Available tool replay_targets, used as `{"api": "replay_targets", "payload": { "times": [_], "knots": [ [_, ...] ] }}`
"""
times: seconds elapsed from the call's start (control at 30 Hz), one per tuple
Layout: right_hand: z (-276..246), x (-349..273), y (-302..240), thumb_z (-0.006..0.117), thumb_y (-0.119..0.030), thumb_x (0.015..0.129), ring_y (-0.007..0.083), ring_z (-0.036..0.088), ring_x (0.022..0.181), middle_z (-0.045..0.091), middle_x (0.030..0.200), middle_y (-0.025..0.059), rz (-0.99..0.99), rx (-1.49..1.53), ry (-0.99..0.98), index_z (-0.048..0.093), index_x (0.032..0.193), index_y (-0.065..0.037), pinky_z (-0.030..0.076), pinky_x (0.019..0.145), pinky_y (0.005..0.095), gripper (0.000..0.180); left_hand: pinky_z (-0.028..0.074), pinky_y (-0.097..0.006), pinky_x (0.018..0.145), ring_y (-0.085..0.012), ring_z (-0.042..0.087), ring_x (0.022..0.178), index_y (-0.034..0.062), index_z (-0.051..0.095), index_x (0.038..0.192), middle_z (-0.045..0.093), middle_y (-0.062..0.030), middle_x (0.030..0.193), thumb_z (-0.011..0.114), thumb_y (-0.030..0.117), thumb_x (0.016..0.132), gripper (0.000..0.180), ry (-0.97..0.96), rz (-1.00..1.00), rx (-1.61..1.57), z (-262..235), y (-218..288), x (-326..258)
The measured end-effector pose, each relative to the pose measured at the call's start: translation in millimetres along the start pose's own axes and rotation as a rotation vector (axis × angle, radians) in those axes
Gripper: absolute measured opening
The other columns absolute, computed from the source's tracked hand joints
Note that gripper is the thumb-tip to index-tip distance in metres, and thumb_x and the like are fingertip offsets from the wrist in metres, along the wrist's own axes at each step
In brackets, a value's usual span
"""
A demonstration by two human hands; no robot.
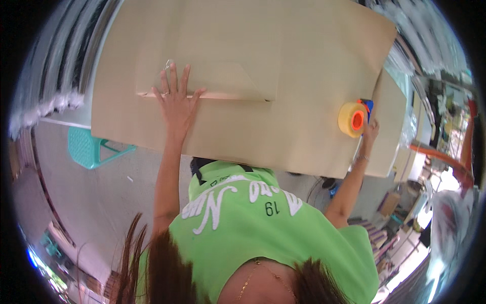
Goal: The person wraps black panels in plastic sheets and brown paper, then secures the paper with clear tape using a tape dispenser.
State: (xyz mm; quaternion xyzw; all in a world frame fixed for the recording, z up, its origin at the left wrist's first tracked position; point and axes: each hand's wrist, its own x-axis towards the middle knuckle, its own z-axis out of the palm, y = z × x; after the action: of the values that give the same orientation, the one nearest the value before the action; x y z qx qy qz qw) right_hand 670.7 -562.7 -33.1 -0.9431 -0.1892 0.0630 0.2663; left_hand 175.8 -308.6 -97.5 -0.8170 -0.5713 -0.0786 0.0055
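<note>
My left hand (178, 106) lies flat with spread fingers across the edge of a folded cardboard flap (228, 83). A small clear strip shows by its fingertips. That flap rests on a large brown cardboard sheet (243, 134). Over at the right edge of the sheet, my right hand (371, 133) is closed on a tape dispenser (353, 120). The dispenser has a wide yellowish roll, an orange hub and blue parts. Its handle is mostly hidden, and so are some of my right fingers.
Another cardboard piece (387, 126) lies under the sheet's right side. A turquoise plastic stool (86, 147) stands on the floor at the left. Plastic-wrapped stacks (63, 55) line the far left, with more wrapped material (428, 33) at the far right.
</note>
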Motion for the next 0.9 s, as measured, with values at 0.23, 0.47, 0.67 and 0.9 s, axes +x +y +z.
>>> {"api": "replay_targets", "payload": {
  "times": [0.23,0.47,0.67,0.9],
  "knots": [
    [19,42,85,0.077,-0.016,0.078,0.0212,0.042,0.123,0.043,0.135,0.01,-0.093,0.189,-0.153,0.038,0.135,0.003,0.034,0.104,0.0335,0.072,0.009,-0.063,0.11,-0.0292,0.012,0.144,0.0247,0.027,0.148,0.016,-0.0058,0.157,0.049,0.058,0.088,0.072,0.151,-0.311,-0.183,16,31,1],
    [17,21,6,0.065,0.004,0.072,0.0241,0.048,0.12,0.043,0.135,0.0131,-0.194,0.811,-0.313,0.032,0.141,-0.002,0.045,0.098,0.035,0.076,0.009,-0.072,0.105,-0.0305,0.003,0.145,0.0291,0.025,0.148,0.009,-0.0099,0.157,0.05,0.06,0.087,0.073,0.168,-0.709,-0.233,11,61,7],
    [59,-7,-248,0.074,-0.005,0.073,0.0253,0.051,0.116,0.045,0.13,0.0135,-0.526,0.709,-0.934,0.029,0.14,-0.007,0.047,0.095,0.0354,0.081,0.007,-0.077,0.1,-0.0354,-0.002,0.145,0.0275,0.031,0.146,0.006,-0.0081,0.158,0.047,0.054,0.09,0.064,0.266,-0.9,-0.365,16,77,21],
    [187,-178,-482,0.06,-0.041,0.08,0.0308,0.063,0.099,0.066,0.106,0.0135,-1.943,0.325,-0.873,0.067,0.111,-0.013,0.048,0.089,0.042,0.042,0.007,-0.077,0.1,-0.0353,0.002,0.145,0.0248,0.03,0.147,0.009,-0.0054,0.157,0.039,0.038,0.098,0.052,0.269,-0.978,-0.353,11,84,34]
  ]
}}
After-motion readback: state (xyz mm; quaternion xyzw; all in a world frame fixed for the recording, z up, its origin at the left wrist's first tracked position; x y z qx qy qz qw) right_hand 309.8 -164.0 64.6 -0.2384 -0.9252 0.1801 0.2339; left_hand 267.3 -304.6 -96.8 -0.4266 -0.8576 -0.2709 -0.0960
